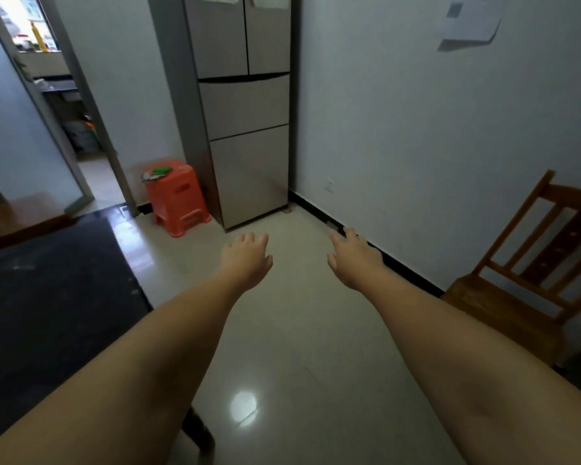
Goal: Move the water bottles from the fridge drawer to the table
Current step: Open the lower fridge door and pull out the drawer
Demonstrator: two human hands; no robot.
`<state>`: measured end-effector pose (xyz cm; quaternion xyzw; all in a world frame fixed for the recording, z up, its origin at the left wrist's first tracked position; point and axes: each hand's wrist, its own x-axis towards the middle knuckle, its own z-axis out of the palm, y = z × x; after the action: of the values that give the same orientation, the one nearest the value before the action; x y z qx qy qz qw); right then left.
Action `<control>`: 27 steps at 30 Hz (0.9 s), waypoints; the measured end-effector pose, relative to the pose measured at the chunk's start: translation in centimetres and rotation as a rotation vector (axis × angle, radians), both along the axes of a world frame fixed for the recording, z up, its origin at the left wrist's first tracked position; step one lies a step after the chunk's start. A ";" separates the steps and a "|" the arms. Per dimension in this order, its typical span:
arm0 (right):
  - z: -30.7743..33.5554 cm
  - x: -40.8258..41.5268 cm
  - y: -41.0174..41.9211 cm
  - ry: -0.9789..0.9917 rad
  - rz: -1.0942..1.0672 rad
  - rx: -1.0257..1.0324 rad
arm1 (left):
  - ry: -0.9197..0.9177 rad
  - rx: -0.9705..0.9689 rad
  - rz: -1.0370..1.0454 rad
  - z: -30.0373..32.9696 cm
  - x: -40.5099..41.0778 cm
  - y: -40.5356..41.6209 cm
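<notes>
A tall grey fridge stands against the far wall, its two upper doors and its two drawers all closed. No water bottle shows anywhere. The dark table fills the left foreground. Both my arms stretch forward over the tiled floor. My left hand hangs palm down with fingers apart and holds nothing. My right hand is likewise spread and holds nothing. Both hands are well short of the fridge.
An orange plastic stool with a green item on top sits left of the fridge. A wooden chair stands by the right wall. A doorway opens at the far left. Pale floor tiles lie between me and the fridge.
</notes>
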<state>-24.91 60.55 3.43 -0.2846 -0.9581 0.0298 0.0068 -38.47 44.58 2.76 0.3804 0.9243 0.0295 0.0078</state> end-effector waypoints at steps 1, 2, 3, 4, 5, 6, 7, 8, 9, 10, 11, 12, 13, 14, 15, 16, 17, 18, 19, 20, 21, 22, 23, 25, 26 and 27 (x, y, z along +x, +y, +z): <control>0.4 -1.8 1.6 0.006 -0.001 0.006 | 0.025 -0.017 -0.027 0.4 -2.0 1.7; 0.8 -3.0 2.8 0.009 -0.006 0.008 | 0.029 -0.024 -0.040 0.7 -3.4 2.9; 1.1 -4.4 4.1 0.007 -0.017 0.006 | 0.027 -0.021 -0.052 0.9 -4.8 4.3; 1.3 -6.3 5.8 0.000 -0.034 0.000 | 0.030 -0.020 -0.060 1.1 -6.7 6.1; 1.4 -8.1 7.3 -0.006 -0.039 -0.001 | 0.038 -0.020 -0.063 1.1 -8.5 7.6; 1.4 -8.7 7.7 -0.016 -0.034 -0.009 | 0.042 -0.021 -0.070 1.2 -8.9 8.2; 1.2 -9.9 8.5 -0.018 -0.029 -0.016 | 0.041 -0.025 -0.067 1.1 -10.0 9.0; 0.9 -12.3 10.0 -0.025 -0.015 -0.019 | 0.031 -0.026 -0.058 0.7 -12.0 10.6; 0.7 -14.0 11.0 -0.013 -0.004 -0.018 | 0.034 -0.017 -0.053 0.4 -13.5 11.6; 0.6 -15.5 11.9 -0.012 0.005 -0.018 | 0.034 -0.012 -0.041 0.2 -14.9 12.5; 0.2 -17.9 13.4 -0.014 0.025 -0.018 | 0.027 -0.007 -0.025 -0.3 -17.0 13.7; 0.2 -19.7 14.4 -0.021 0.039 -0.030 | 0.009 -0.018 -0.013 -0.3 -18.6 14.6; -0.2 -20.6 15.1 -0.020 0.049 -0.040 | 0.000 -0.018 0.006 -0.8 -19.5 14.9; -0.2 -24.9 18.2 -0.019 0.091 -0.027 | 0.016 -0.012 0.048 -1.1 -23.4 17.5; -0.4 -26.1 19.2 -0.011 0.099 -0.034 | 0.005 -0.013 0.082 -1.4 -24.5 18.0; -0.2 -27.3 19.9 -0.031 0.113 -0.031 | -0.008 -0.019 0.096 -1.3 -25.9 18.4; -0.1 -29.0 21.1 -0.043 0.128 -0.033 | -0.011 -0.019 0.114 -1.4 -27.4 19.1; -0.1 -30.5 22.4 -0.051 0.136 -0.028 | 0.003 -0.013 0.132 -1.6 -28.8 20.0; 0.1 -33.6 24.6 -0.040 0.163 -0.010 | 0.009 0.004 0.157 -1.4 -31.3 21.8; 0.2 -35.4 26.0 -0.032 0.169 0.003 | 0.020 0.021 0.168 -1.1 -32.8 22.8; 0.4 -38.0 27.4 -0.026 0.182 0.012 | 0.028 0.026 0.191 -0.7 -34.7 23.7; 0.3 -40.8 28.4 -0.036 0.206 0.014 | 0.029 0.029 0.200 -0.5 -36.6 24.3; 0.4 -42.8 28.9 -0.040 0.221 0.006 | 0.007 0.031 0.200 -0.1 -38.0 24.7; -0.2 -49.3 29.8 -0.071 0.296 -0.035 | -0.015 0.022 0.278 -0.5 -42.8 25.3; -0.4 -52.1 30.0 -0.088 0.319 -0.053 | -0.018 -0.007 0.321 -0.8 -45.0 25.4; -0.6 -52.8 29.9 -0.086 0.340 -0.041 | -0.041 -0.013 0.337 -1.0 -45.8 25.0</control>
<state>-77.76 90.48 2.83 -0.1197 -0.9911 0.0378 -0.0450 -84.26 69.56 1.80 0.2190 0.9749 0.0320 0.0242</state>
